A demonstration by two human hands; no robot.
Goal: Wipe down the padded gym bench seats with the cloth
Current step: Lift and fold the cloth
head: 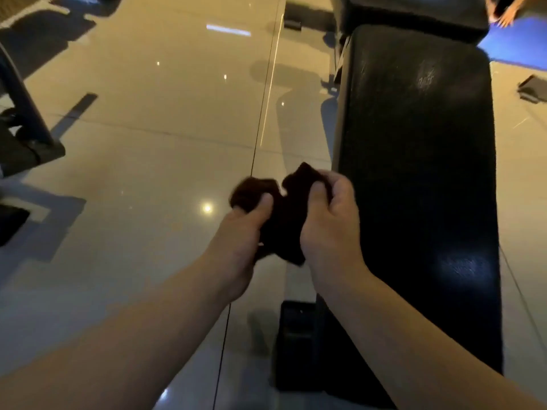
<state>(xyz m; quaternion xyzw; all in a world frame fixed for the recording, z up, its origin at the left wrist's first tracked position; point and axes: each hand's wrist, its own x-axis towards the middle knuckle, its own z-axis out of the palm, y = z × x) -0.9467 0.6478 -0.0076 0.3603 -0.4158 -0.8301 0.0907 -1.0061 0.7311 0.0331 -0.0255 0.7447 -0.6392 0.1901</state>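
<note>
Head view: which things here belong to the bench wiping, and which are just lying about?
Part of the job:
- dark cloth, bunched between left hand and right hand
- black padded bench seat

Just lying about:
- blue mat
- dark equipment frame, far left
- glossy tiled floor

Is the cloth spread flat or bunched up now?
Bunched up. The dark cloth sits crumpled between the left hand and the right hand, beside the bench pad.

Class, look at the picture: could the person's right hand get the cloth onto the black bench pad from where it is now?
Probably yes. The right hand grips the cloth right beside the bench pad, and nothing lies between them. The left hand also holds the cloth and may need to let go.
</note>
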